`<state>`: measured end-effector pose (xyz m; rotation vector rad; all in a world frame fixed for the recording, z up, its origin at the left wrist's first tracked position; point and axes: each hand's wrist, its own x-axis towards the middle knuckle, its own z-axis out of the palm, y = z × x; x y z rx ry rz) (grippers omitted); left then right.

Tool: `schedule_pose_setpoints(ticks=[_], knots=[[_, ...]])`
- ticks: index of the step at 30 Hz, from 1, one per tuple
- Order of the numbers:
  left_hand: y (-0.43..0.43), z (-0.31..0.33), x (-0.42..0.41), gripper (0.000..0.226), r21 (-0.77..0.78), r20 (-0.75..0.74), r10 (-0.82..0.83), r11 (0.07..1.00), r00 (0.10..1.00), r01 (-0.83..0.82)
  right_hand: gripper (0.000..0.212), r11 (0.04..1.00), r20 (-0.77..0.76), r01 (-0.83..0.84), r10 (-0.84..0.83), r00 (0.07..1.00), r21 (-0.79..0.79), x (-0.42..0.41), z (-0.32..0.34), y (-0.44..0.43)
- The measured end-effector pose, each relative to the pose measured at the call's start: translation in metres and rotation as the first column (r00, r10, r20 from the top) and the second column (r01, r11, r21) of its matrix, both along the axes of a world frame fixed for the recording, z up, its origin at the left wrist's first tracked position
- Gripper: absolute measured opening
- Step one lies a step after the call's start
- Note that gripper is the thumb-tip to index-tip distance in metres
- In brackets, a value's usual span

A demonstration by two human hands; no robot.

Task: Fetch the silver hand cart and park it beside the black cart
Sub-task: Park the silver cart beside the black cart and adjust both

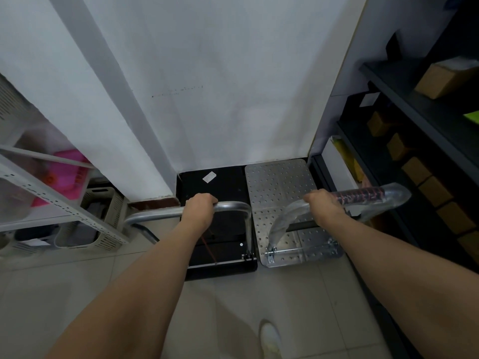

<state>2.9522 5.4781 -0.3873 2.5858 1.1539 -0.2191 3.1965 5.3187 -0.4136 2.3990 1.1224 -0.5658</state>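
Note:
The silver hand cart, with a perforated metal deck, stands against the white wall, right beside the black cart on its left. My right hand grips the silver cart's plastic-wrapped handle. My left hand grips the bare metal handle of the black cart. The two decks sit edge to edge, both with their far ends at the wall.
A white metal rack with bins and a pink item stands at the left. Dark shelving with cardboard boxes runs along the right, close to the silver cart. My white shoe is on the tiled floor behind the carts.

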Motion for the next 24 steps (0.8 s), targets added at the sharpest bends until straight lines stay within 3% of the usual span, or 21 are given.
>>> schedule_pose_setpoints(ticks=[8, 24], knots=[[0.004, -0.002, 0.002, 0.023, -0.005, 0.012, -0.006, 1.000, 1.000, 0.006, 0.052, 0.995, 0.018, -0.090, 0.089, 0.996, 0.039, -0.006, -0.005, 0.007], [0.004, -0.005, -0.001, 0.023, 0.017, 0.037, -0.008, 1.000, 0.999, 0.007, 0.047, 0.975, 0.075, -0.115, 0.102, 0.992, 0.188, -0.018, 0.004, -0.007]])
